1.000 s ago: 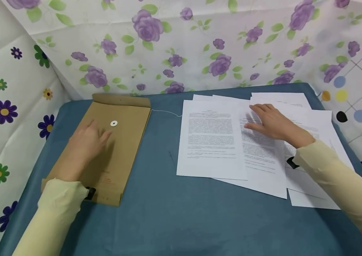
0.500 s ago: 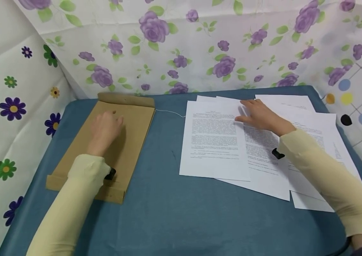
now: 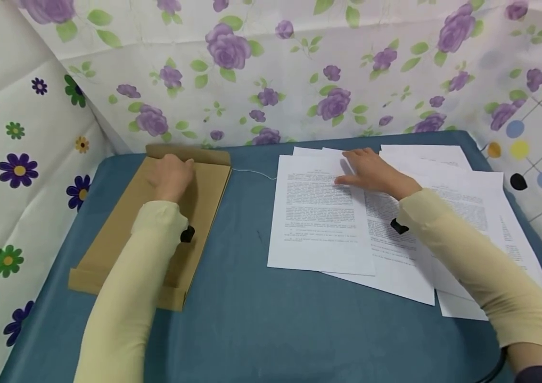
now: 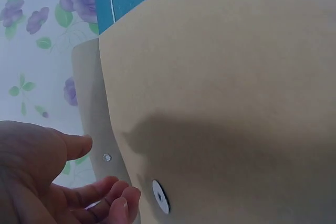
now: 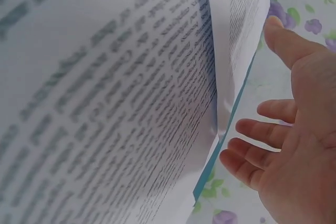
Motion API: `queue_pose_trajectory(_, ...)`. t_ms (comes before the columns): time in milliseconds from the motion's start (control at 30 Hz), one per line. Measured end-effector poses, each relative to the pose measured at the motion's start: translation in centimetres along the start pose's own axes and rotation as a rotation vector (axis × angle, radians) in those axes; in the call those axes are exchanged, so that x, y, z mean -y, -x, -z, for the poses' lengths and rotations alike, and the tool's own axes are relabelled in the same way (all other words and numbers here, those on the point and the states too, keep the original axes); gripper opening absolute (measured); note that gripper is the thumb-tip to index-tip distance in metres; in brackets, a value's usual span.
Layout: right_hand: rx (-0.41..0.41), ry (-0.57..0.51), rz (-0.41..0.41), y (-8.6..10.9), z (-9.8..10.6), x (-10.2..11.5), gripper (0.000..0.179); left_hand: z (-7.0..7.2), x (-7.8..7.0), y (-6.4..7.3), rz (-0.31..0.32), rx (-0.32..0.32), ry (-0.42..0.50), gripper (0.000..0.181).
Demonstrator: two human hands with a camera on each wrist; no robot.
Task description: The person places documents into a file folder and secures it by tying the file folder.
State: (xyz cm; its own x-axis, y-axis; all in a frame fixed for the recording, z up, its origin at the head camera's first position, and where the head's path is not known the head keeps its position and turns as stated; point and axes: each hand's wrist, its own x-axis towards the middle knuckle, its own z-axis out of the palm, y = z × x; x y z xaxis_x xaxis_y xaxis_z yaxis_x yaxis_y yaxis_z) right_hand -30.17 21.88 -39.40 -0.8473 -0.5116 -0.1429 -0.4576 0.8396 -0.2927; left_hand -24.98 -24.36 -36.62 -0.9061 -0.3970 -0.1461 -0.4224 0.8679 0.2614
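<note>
A brown kraft string-tie envelope (image 3: pixel 120 234) lies on the left of the blue-covered worktop (image 3: pixel 271 330), its narrow flap (image 3: pixel 211 156) at the far end, turned outward. The left hand (image 3: pixel 170 177) is over that end, its fingers loosely bent and holding nothing, near the white button (image 4: pixel 161 198) and the flap's metal eyelet (image 4: pixel 107 157); whether a fingertip brushes the card is hard to tell. A thin white string (image 3: pixel 252 171) runs from the flap side toward the papers.

To the right, the front printed sheet (image 3: pixel 319 213) overlaps a fanned spread of other printed sheets (image 3: pixel 467 199). The right hand (image 3: pixel 371 173) is over its far right corner, fingers released and spread, thumb apart.

To do this well, I'd keep the right palm light so the overlapping pages don't skid or crease, square their edges before lifting any, handle the flap near its middle, and keep the string clear of both mouth and paper.
</note>
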Motion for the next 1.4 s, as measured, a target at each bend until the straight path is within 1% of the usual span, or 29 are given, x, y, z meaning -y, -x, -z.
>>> queue_pose_trajectory(167,0.026,0.014,-0.015,-0.4,-0.5,0.4,0.094,-0.4,-0.8,-0.7,0.050,0.037,-0.033,0.061)
queue_pose_trajectory(333,0.029,0.039,-0.033,-0.8,-0.7,0.5,0.101,-0.6,-1.5,-1.3,0.093,0.041,-0.048,0.075)
queue_pose_trajectory(400,0.022,0.051,-0.038,-0.8,-0.7,0.5,0.104,-0.7,-1.8,-1.6,0.100,0.046,-0.047,0.083)
queue_pose_trajectory(467,0.021,0.062,-0.050,-0.8,-0.6,0.5,0.107,-0.9,-2.2,-1.7,0.100,0.067,-0.047,0.090)
queue_pose_trajectory(633,0.040,0.093,-0.084,-0.6,-0.9,0.5,0.113,-1.9,-2.9,-1.6,0.087,0.107,-0.023,0.101)
queue_pose_trajectory(767,0.042,0.101,-0.098,-0.9,-1.1,0.7,0.115,-2.7,-3.1,-1.6,0.107,0.092,0.015,0.105)
queue_pose_trajectory(833,0.035,0.102,-0.101,-1.0,-1.0,0.9,0.116,-2.9,-3.2,-1.8,0.122,0.086,0.022,0.107)
queue_pose_trajectory(900,0.031,0.107,-0.106,-1.1,-1.0,1.1,0.117,-3.1,-3.2,-2.0,0.131,0.094,0.019,0.107)
queue_pose_trajectory(967,0.027,0.118,-0.112,-1.2,-0.9,1.2,0.116,-3.2,-3.3,-2.1,0.140,0.104,0.035,0.104)
queue_pose_trajectory(1033,0.019,0.122,-0.113,-1.2,-0.9,1.2,0.115,-3.2,-3.4,-2.1,0.146,0.109,0.053,0.097)
queue_pose_trajectory(1133,-0.003,0.131,-0.110,-1.3,-0.8,1.4,0.115,-3.0,-3.4,-2.2,0.175,0.110,0.112,0.089)
queue_pose_trajectory(1167,-0.011,0.133,-0.107,-1.3,-0.7,1.4,0.114,-3.0,-3.5,-2.3,0.185,0.113,0.128,0.090)
queue_pose_trajectory(1267,-0.027,0.142,-0.107,-1.5,-0.6,1.6,0.114,-2.9,-3.5,-2.2,0.195,0.120,0.141,0.102)
queue_pose_trajectory(1367,-0.036,0.149,-0.109,-1.6,-0.5,1.8,0.113,-3.0,-3.6,-2.3,0.193,0.124,0.118,0.110)
queue_pose_trajectory(1400,-0.038,0.150,-0.110,-1.6,-0.5,1.8,0.112,-3.0,-3.6,-2.3,0.189,0.120,0.106,0.109)
